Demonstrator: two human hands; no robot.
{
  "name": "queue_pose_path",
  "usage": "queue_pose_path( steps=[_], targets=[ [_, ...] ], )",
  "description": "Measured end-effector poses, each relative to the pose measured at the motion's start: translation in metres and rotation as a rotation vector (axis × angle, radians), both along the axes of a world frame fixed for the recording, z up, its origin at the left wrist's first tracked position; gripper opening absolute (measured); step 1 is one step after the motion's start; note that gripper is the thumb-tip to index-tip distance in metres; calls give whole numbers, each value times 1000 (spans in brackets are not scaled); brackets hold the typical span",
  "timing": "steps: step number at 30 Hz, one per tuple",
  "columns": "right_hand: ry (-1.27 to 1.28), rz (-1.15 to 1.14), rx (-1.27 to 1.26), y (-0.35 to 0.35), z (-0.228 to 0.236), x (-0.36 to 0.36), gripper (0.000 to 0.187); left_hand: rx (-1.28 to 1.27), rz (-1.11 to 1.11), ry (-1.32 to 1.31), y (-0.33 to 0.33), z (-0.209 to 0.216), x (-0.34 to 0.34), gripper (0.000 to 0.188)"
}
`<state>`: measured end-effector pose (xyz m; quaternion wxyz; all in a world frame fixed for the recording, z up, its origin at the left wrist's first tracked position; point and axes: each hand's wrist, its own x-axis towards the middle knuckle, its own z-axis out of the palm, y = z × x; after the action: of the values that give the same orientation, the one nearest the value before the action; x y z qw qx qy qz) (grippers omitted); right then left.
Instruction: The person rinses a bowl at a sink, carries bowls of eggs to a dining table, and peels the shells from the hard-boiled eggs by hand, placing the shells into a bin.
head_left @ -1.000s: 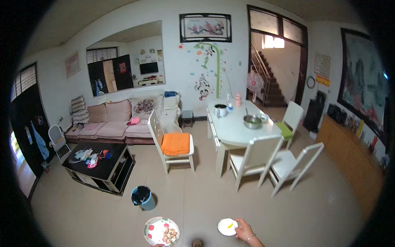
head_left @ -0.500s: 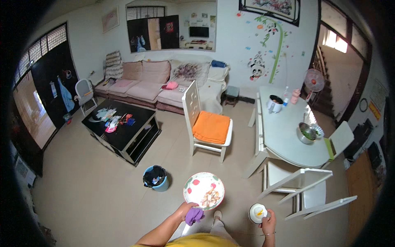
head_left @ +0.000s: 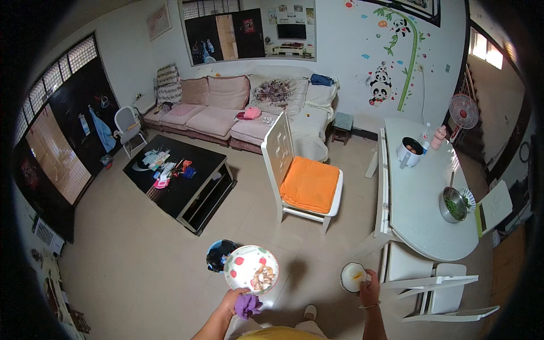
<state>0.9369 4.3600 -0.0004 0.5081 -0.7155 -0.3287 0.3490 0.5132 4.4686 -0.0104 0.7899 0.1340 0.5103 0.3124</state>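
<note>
The plate [head_left: 251, 268] with food scraps on it sits in your left hand [head_left: 237, 299], your fingers clamped under its near rim together with a purple cloth [head_left: 247, 305]. Your right hand [head_left: 369, 285] has its fingers closed on the edge of a small white dish [head_left: 353, 277] with an orange smear, held out at your side. Both are carried level in front of you, above the tiled floor.

Just beyond the plate, a dark blue bin [head_left: 219, 254] stands on the floor, partly hidden by the plate's rim. It looks as though you are in the carrying step, clearing used dishes. If the scraps go in the bin, the next move calls for tipping the plate over its opening while keeping the dish level.

Farther off, a white chair with an orange cushion [head_left: 309, 183] stands between you and the sofa [head_left: 238, 110]. To your right, the white table [head_left: 419, 204] carries a metal bowl of greens [head_left: 453, 205] and a white pot [head_left: 409, 152]. A black coffee table [head_left: 180, 175] lies to your left.
</note>
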Motion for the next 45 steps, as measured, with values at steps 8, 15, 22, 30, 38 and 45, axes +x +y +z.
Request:
queue_pose_path(
  steps=[8, 15, 22, 30, 38, 45],
  targets=[
    [128, -111, -2, 95, -7, -141, 41, 50, -3, 0, 107, 6, -127, 35],
    [143, -320, 55, 126, -5, -241, 41, 268, -89, 97, 208, 17, -226, 40],
    [146, -435, 77, 120, 5, -262, 40, 210, -59, 92, 256, 24, -222, 42],
    [96, -525, 35, 103, -23, -232, 39, 270, -45, 106, 262, 18, -186, 44],
    [153, -637, 100, 72, -12, -214, 38, 185, -163, 83, 290, 11, -141, 34],
    [212, -724, 87, 54, -8, -232, 40, 217, -257, -57, 293, 37, -105, 32]
  ],
)
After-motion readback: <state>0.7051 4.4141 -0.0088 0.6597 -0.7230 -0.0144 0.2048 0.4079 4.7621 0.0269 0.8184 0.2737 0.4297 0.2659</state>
